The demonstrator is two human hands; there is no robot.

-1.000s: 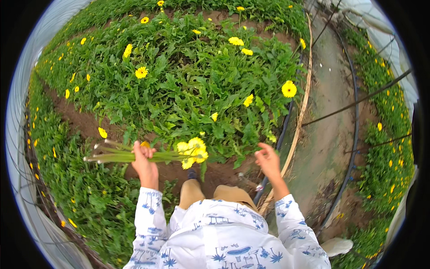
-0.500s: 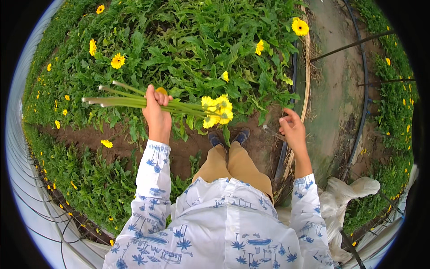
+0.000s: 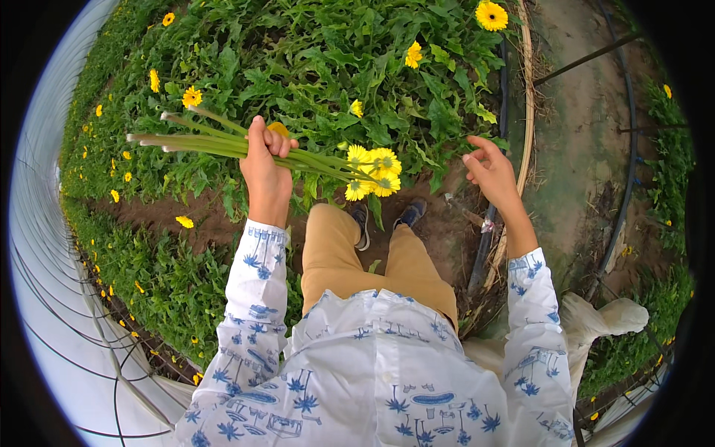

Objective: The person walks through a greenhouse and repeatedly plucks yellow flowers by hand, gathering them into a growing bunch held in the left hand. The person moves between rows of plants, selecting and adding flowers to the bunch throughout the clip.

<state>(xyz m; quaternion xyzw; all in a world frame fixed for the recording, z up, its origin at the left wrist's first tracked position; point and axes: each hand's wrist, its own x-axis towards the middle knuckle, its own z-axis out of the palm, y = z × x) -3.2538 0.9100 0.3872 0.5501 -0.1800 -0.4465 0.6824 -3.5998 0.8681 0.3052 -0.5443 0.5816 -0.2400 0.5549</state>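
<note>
My left hand (image 3: 264, 167) is closed around a bunch of cut yellow flowers (image 3: 372, 171), held level with the long green stems (image 3: 186, 138) pointing left and the blooms hanging right, above my shoes. My right hand (image 3: 488, 171) is raised to the right with fingers loosely spread and holds nothing. It hovers beside the leafy flower bed (image 3: 335, 67), near the bed's edge. Both sleeves are white with a blue print.
Yellow blooms (image 3: 491, 15) stand in the green bed ahead. A black hose (image 3: 491, 223) and a straw-coloured border (image 3: 529, 112) run along the bed's right side, next to a dirt path (image 3: 588, 112). A second planted strip (image 3: 149, 276) lies at left. A white bag (image 3: 603, 320) sits at lower right.
The view has tilted down and the bed has slid upward. My left hand has lifted the bunch higher. My right hand has risen and opened its fingers.
</note>
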